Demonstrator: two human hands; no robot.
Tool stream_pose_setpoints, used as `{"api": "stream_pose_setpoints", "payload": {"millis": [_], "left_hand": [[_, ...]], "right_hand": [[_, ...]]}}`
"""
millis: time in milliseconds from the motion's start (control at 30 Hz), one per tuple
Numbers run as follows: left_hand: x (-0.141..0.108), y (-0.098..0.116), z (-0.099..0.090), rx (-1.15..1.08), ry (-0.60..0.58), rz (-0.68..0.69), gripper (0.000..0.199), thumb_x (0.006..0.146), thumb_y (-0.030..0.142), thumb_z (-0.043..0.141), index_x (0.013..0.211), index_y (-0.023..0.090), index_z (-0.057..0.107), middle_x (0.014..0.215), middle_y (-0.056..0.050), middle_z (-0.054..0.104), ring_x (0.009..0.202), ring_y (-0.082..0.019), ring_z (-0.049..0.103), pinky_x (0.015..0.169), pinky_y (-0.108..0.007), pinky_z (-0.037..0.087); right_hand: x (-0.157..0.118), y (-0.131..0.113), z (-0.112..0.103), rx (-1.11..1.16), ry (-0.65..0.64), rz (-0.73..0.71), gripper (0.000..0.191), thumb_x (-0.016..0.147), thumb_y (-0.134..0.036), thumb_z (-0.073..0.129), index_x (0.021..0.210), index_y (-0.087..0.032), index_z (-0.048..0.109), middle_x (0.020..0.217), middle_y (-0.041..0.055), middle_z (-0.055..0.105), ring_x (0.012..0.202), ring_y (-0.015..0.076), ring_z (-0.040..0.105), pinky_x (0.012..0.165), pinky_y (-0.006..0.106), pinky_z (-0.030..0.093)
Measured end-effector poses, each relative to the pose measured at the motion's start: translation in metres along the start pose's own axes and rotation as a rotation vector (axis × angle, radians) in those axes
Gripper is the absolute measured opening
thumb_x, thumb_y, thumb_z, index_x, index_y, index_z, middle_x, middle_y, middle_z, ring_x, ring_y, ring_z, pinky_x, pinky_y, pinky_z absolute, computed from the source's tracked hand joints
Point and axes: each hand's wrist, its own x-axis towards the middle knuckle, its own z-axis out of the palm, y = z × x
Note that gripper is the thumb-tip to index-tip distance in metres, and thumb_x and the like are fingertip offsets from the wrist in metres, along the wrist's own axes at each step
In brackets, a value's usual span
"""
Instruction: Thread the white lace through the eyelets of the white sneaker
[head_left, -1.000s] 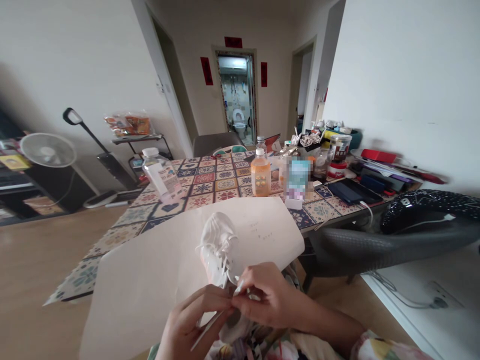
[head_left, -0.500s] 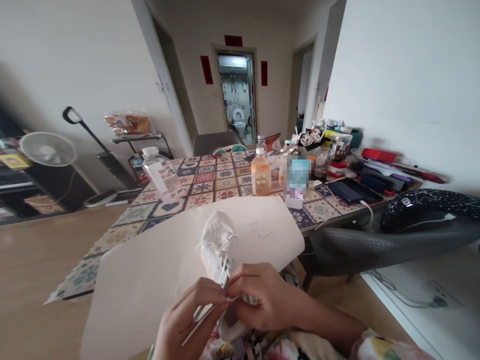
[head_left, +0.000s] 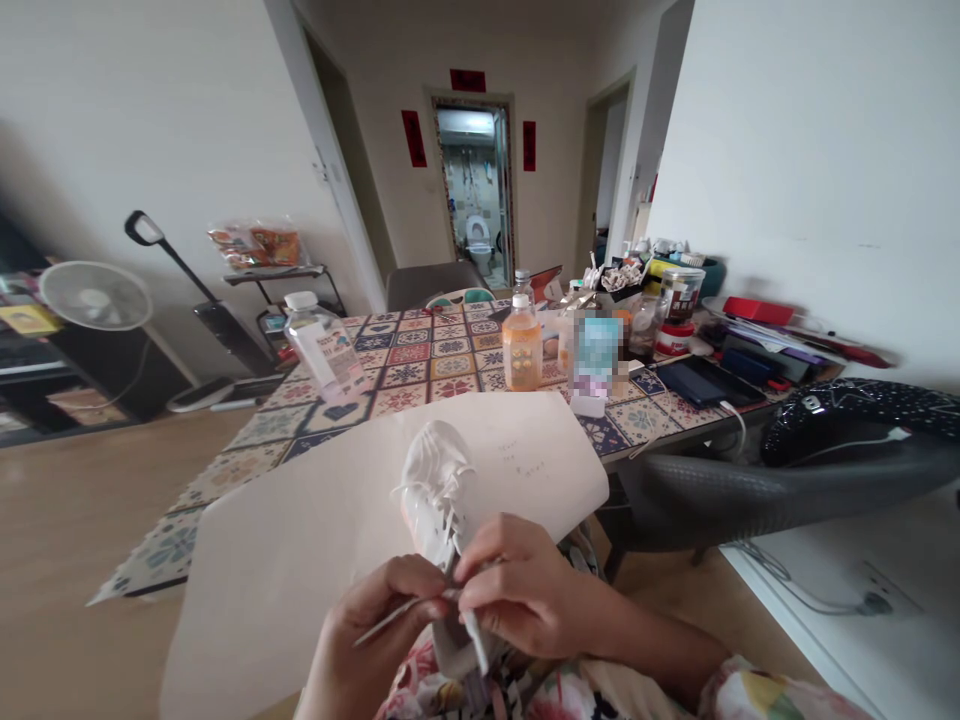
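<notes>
A white lace-up shoe (head_left: 433, 480) lies on a large sheet of white paper (head_left: 300, 540), its toe pointing away from me and its heel end near my lap. Over the shoe's opening my two hands meet. My left hand (head_left: 390, 610) pinches a white shoelace (head_left: 386, 622) between thumb and fingertips. Close against it, my right hand (head_left: 517, 590) is closed on the lace too, and a loose end hangs down below its fingers. The fingers partly hide the shoe's tongue and the crossing of the lace.
A patterned tablecloth (head_left: 420, 350) covers the table. On it stand a large clear bottle (head_left: 322, 345), an orange drink bottle (head_left: 522, 350) and a charging phone (head_left: 709, 382). Assorted containers crowd the right side. A grey chair (head_left: 720, 495) is close on my right.
Both hands stay over the shoe. My right fingers have shifted on the lace, and a lace end now hangs below them.
</notes>
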Motion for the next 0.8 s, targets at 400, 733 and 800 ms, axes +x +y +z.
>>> {"api": "stream_pose_setpoints", "payload": {"millis": [400,733,800], "left_hand": [[0.016,-0.018,-0.053,-0.804,0.357,-0.33,0.029,0.071,0.024,0.082,0.076,0.02,0.054,0.04,0.013,0.034,0.035,-0.004,0.027,0.039,-0.013,0.038],[0.002,-0.03,-0.052,0.16,0.019,-0.34,0.033,0.087,0.051,0.058,0.084,0.021,0.069,0.046,0.007,0.038,0.041,-0.009,0.032,0.042,-0.019,0.026],[0.007,-0.029,-0.049,0.334,-0.127,-0.308,0.03,0.087,0.047,0.056,0.079,0.022,0.071,0.052,0.003,0.054,0.047,-0.013,0.046,0.047,-0.02,0.036]], "right_hand": [[-0.003,0.044,-0.025,0.968,0.303,0.487,0.049,0.087,-0.06,0.06,0.075,-0.025,0.029,0.047,-0.0136,0.02,0.033,0.0074,0.013,0.038,0.02,0.027],[-0.009,0.046,-0.034,0.487,-0.09,0.58,0.047,0.094,-0.051,0.06,0.064,-0.016,0.051,0.064,-0.0034,0.044,0.058,0.01,0.039,0.056,0.023,0.03],[-0.007,0.041,-0.028,0.279,-0.196,0.57,0.042,0.097,-0.041,0.058,0.065,-0.016,0.05,0.068,-0.0028,0.046,0.066,0.0113,0.044,0.063,0.023,0.032]]}}
